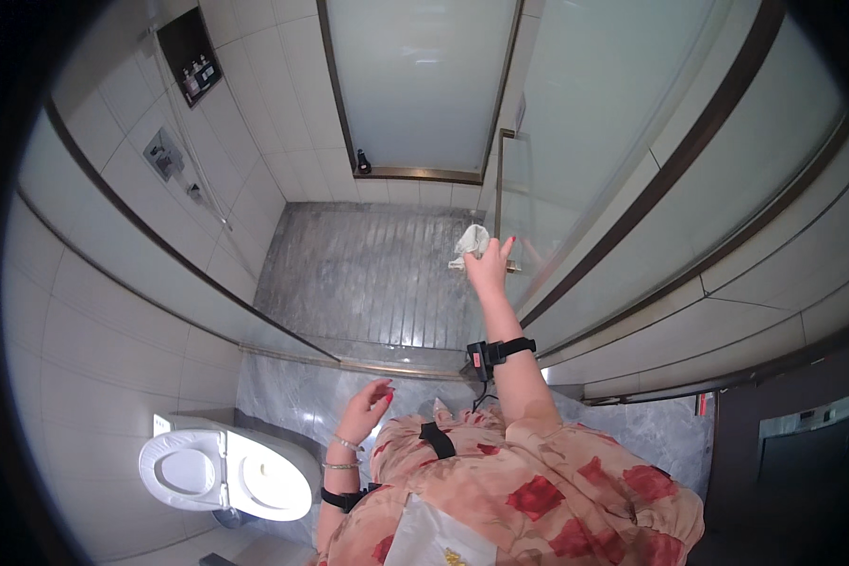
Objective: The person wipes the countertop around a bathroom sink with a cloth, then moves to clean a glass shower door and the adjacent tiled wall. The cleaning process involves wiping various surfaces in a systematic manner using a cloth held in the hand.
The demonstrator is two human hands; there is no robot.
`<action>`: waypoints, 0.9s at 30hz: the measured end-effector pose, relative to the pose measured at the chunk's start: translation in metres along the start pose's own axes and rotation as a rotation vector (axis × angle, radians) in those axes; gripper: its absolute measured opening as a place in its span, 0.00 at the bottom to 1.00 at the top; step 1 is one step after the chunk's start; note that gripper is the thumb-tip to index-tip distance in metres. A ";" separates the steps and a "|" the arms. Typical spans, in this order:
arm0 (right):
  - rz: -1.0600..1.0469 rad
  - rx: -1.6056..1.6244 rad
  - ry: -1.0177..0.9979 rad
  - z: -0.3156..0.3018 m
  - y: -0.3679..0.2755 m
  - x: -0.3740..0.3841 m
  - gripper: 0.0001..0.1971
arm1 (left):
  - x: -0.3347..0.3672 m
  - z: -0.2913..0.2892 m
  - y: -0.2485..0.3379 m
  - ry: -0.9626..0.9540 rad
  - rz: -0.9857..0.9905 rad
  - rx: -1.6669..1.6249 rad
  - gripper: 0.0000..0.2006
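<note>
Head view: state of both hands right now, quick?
Left hand: open, fingers loosely bent, no object visible in it.
Right hand: closed on a white cloth.

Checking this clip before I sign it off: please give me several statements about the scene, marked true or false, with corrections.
1. The right hand holds a white cloth. True.
2. The left hand holds one too. False: the left hand appears empty.
3. The toilet is on the picture's left side. True.
4. The small bottles stand on the floor. False: they stand in a dark wall niche.
5. The person's garment is plain blue. False: it is peach with red flowers.
</note>
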State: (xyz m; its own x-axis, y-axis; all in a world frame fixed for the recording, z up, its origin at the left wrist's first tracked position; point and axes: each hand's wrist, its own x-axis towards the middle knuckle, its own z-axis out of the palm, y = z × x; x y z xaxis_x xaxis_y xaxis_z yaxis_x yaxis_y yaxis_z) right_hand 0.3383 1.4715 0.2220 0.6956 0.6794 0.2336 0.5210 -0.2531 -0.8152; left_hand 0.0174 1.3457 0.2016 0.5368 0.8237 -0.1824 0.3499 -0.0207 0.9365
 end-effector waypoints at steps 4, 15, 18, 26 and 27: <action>0.096 -0.146 -0.139 0.002 -0.006 0.006 0.26 | 0.021 -0.023 -0.011 -0.190 -0.067 -0.066 0.16; 0.259 -0.435 -0.226 -0.017 -0.017 -0.006 0.24 | 0.079 -0.082 0.006 -0.437 0.085 0.271 0.17; 0.227 -0.515 -0.206 -0.020 -0.012 -0.008 0.22 | 0.079 -0.094 0.010 -0.444 0.100 0.270 0.18; 0.224 -0.629 -0.236 -0.022 -0.015 -0.004 0.18 | 0.063 -0.131 -0.025 -0.543 0.040 0.271 0.17; 0.232 -0.654 -0.258 -0.019 -0.019 -0.005 0.18 | 0.063 -0.137 -0.029 -0.539 0.046 0.270 0.17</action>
State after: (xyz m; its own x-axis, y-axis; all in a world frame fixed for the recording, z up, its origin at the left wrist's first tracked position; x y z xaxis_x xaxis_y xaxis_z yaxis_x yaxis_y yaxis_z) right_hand 0.3350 1.4596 0.2463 0.7277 0.6780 -0.1040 0.6187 -0.7142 -0.3274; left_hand -0.0645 1.4758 0.2041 0.8445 0.4173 -0.3357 0.4621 -0.2509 0.8506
